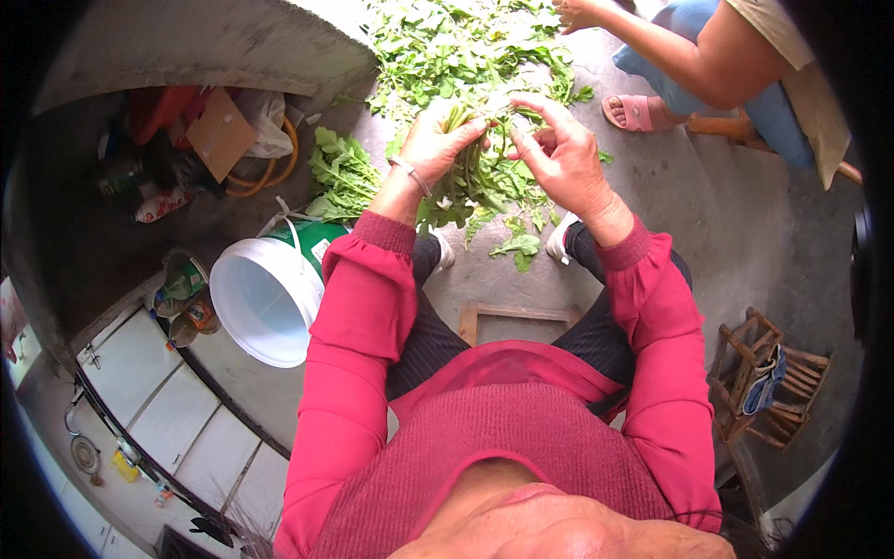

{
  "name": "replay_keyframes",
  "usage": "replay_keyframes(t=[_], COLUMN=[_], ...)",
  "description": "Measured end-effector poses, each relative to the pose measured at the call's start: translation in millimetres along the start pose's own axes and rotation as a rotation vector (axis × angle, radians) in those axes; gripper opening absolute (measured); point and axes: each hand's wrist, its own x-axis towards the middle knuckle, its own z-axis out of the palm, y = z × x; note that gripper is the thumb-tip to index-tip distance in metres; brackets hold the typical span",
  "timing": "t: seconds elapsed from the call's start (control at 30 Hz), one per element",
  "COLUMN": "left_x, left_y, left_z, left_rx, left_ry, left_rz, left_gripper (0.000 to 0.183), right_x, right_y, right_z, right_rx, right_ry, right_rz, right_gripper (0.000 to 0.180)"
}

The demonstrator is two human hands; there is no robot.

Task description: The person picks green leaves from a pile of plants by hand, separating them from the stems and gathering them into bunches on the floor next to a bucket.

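My left hand [436, 143] is closed around a bunch of leafy green stems [475, 171], whose leaves hang down below the fist. A bracelet circles that wrist. Just to the right, my right hand [562, 154] is raised with thumb and forefinger apart, close to the stem ends. A thin pale strand seems to run near its forefinger, but whether the fingers hold it is too blurred to tell. Beyond both hands spreads a large heap of loose greens [447, 56] on the concrete floor. Another pile of greens [342, 168] lies left of my left hand.
A white bucket [230, 307] lies tilted beside my left arm. Plastic bottles [192, 314] stand behind it, near white cabinets [174, 419]. A co-worker's arm [670, 49] and pink sandal [635, 113] are at upper right. A wooden chair [761, 377] is at right.
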Motion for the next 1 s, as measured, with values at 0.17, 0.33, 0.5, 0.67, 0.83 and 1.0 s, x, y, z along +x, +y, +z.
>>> replay_keyframes(t=[0.17,0.33,0.5,0.67,0.83,1.0], left_x=[-3.5,-6.1,-12.1,-11.9,-14.1,-20.2], left_y=[-3.4,-5.8,10.7,9.5,-6.6,2.9], left_z=[2.5,2.4,8.5,4.7,-0.8,0.4], left_rx=[0.115,0.483,0.668,0.608,0.62,0.693], left_ry=[-0.125,-0.221,-0.271,-0.273,-0.282,-0.346], left_rz=[-0.05,-0.103,-0.153,-0.159,-0.057,0.014], left_gripper=[0.017,0.02,0.02,0.017,0.01,0.01], right_x=[-0.7,0.7,-2.6,-5.3,-9.5,-10.3], right_y=[-5.2,25.7,32.0,34.9,24.2,28.5], right_z=[-6.1,-12.8,-16.1,-8.7,5.8,9.3], right_rx=[0.051,-0.246,-0.521,-0.633,-0.625,-0.517], right_ry=[-0.153,-0.286,-0.323,-0.32,-0.281,-0.271], right_rz=[0.231,-0.218,-0.391,-0.442,-0.444,-0.456], right_gripper=[0.045,0.039,0.02,0.009,0.01,0.012])
